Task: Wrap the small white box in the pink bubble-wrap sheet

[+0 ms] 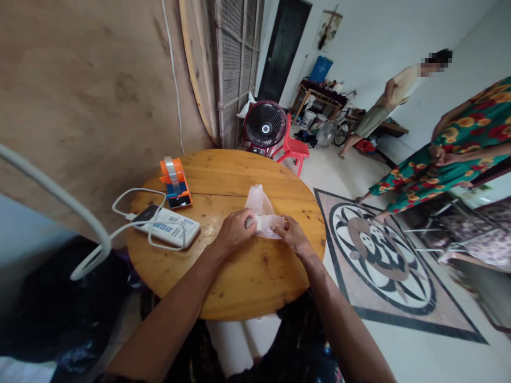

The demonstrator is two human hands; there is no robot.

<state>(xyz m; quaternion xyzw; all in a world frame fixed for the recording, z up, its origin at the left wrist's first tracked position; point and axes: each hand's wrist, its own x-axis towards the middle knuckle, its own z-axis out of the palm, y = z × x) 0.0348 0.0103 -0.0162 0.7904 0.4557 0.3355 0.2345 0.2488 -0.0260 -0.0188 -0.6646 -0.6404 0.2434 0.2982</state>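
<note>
A thin, clear plastic bag (260, 208) lies on the round wooden table (239, 276) in the head view. My left hand (235, 230) is closed on the bag's near left edge, fingers curled round a folded part. My right hand (290, 232) pinches the bag's near right edge, with the fingers pressed flat on it. The two hands are close together, with the bag's far end pointing away from me.
A white power bank (175, 227) with a phone and a white cable sits at the table's left. An orange tape dispenser (174, 183) stands behind it. A black fan (265, 126) and red chair (293, 149) are beyond the table. Two people stand at the right.
</note>
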